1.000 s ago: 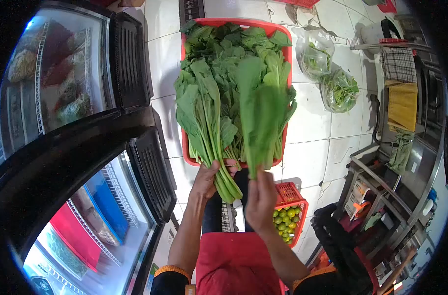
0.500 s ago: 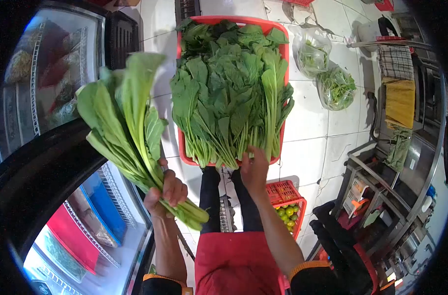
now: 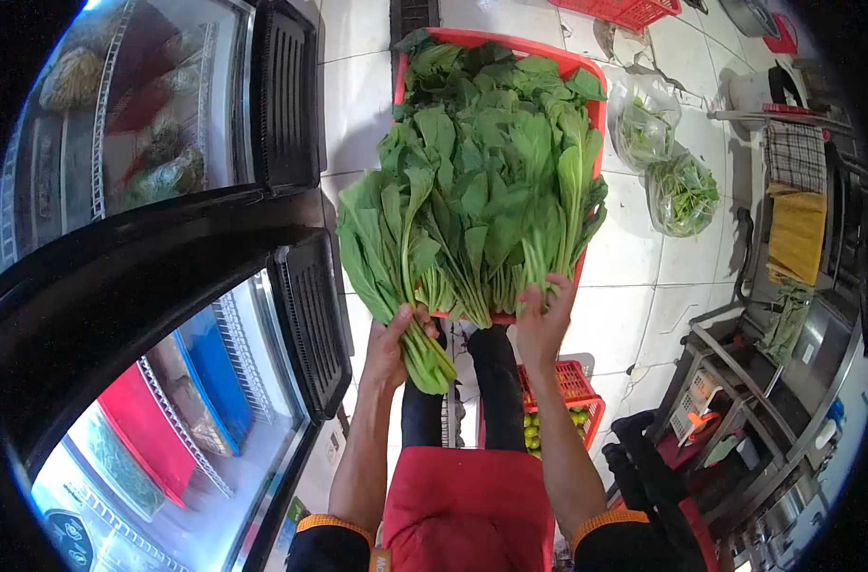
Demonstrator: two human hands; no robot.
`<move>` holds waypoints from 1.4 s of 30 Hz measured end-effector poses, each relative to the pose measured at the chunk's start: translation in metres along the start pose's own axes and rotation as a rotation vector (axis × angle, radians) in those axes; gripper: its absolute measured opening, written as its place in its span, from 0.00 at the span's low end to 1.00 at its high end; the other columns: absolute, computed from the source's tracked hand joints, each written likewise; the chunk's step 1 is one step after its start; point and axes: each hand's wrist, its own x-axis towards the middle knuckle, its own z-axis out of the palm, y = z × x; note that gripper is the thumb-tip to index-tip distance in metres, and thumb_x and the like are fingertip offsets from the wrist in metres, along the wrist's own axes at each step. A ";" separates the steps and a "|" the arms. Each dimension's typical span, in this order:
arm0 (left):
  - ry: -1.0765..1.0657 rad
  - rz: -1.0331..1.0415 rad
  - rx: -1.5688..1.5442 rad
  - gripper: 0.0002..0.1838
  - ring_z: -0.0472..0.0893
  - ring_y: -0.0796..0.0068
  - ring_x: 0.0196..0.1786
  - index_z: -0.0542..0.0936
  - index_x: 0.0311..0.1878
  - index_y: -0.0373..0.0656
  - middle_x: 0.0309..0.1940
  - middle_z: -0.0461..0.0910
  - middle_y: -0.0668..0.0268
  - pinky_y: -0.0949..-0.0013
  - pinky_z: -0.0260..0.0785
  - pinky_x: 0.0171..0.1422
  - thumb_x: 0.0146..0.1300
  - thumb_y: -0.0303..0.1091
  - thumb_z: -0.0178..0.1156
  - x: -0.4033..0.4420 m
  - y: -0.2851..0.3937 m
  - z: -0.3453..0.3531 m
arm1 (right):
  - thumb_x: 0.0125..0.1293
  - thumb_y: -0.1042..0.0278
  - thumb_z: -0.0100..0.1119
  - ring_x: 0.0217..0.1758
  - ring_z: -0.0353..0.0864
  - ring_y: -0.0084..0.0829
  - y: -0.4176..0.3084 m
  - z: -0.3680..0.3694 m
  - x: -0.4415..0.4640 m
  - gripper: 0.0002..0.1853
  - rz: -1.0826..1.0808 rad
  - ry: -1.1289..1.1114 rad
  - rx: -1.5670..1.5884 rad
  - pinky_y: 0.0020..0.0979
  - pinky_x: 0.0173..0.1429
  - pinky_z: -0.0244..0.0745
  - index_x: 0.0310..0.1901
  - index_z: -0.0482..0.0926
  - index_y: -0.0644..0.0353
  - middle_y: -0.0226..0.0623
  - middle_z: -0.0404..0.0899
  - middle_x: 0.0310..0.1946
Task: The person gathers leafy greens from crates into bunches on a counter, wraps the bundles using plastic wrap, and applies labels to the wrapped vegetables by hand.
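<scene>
A bunch of leafy greens point(image 3: 381, 238) is gripped at its stems by my left hand point(image 3: 392, 345), leaves pointing up over the left edge of a red crate point(image 3: 598, 110). The crate is heaped with more greens point(image 3: 477, 162), their stems toward me. My right hand point(image 3: 545, 315) is at the crate's near right edge, fingers curled at the stems of some greens; whether it grips them is hard to make out.
Open-front fridge shelves point(image 3: 181, 381) stand on the left. A smaller red crate point(image 3: 572, 383) with green citrus sits near my legs. Plastic bags of greens point(image 3: 682, 194) lie on the tiles at right, before a metal rack point(image 3: 739, 353). Another person's dark-clothed legs point(image 3: 648, 467) show at lower right.
The bunch in my left hand has swung from over the fridge side back to the crate's left edge. My right hand has moved slightly right. The view has shifted.
</scene>
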 end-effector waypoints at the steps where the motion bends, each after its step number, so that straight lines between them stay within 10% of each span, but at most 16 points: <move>1: 0.018 -0.001 0.047 0.24 0.78 0.71 0.34 0.69 0.54 0.37 0.34 0.75 0.65 0.66 0.75 0.39 0.63 0.43 0.61 -0.001 -0.001 0.001 | 0.70 0.71 0.48 0.21 0.65 0.16 -0.005 -0.006 -0.004 0.15 -0.141 -0.001 -0.011 0.19 0.22 0.61 0.56 0.61 0.62 0.34 0.74 0.29; 13: -0.187 0.027 0.350 0.24 0.76 0.72 0.53 0.69 0.57 0.34 0.50 0.77 0.62 0.67 0.67 0.60 0.59 0.26 0.63 -0.028 0.027 0.044 | 0.63 0.63 0.59 0.55 0.73 0.42 -0.067 -0.009 -0.071 0.32 -0.352 -0.525 -0.274 0.38 0.60 0.67 0.64 0.59 0.68 0.54 0.71 0.52; 16: -0.248 -0.022 0.245 0.25 0.76 0.71 0.53 0.68 0.58 0.34 0.50 0.77 0.62 0.67 0.68 0.60 0.58 0.23 0.62 -0.041 0.046 0.043 | 0.64 0.67 0.55 0.60 0.70 0.37 -0.088 -0.018 -0.076 0.31 -0.087 -0.633 0.037 0.35 0.65 0.62 0.65 0.58 0.69 0.50 0.69 0.56; 21: -0.286 -0.063 0.012 0.29 0.79 0.61 0.53 0.65 0.60 0.32 0.52 0.76 0.54 0.57 0.74 0.59 0.55 0.26 0.64 -0.075 0.080 0.060 | 0.67 0.72 0.50 0.57 0.72 0.34 -0.139 -0.033 -0.088 0.29 -0.281 -0.553 0.048 0.33 0.63 0.66 0.67 0.55 0.69 0.45 0.70 0.56; 25: -0.321 -0.047 -0.044 0.31 0.77 0.59 0.55 0.63 0.62 0.30 0.56 0.73 0.52 0.57 0.73 0.60 0.55 0.23 0.62 -0.106 0.106 0.073 | 0.66 0.77 0.47 0.55 0.71 0.30 -0.192 -0.040 -0.118 0.27 -0.042 -0.625 0.267 0.29 0.61 0.65 0.66 0.56 0.69 0.42 0.69 0.57; 32: -0.358 0.016 -0.009 0.28 0.74 0.63 0.61 0.62 0.64 0.35 0.60 0.71 0.54 0.63 0.69 0.64 0.58 0.15 0.52 -0.165 0.127 0.081 | 0.67 0.62 0.55 0.61 0.63 0.48 -0.237 -0.037 -0.175 0.32 -0.704 -0.523 -0.398 0.42 0.66 0.56 0.66 0.55 0.67 0.52 0.63 0.55; 42: -0.182 0.122 -0.153 0.24 0.79 0.63 0.48 0.64 0.58 0.36 0.47 0.75 0.56 0.59 0.77 0.53 0.61 0.30 0.59 -0.214 0.117 0.088 | 0.67 0.77 0.50 0.61 0.68 0.28 -0.226 -0.065 -0.185 0.29 -0.473 -0.741 0.035 0.28 0.63 0.65 0.68 0.54 0.66 0.43 0.68 0.58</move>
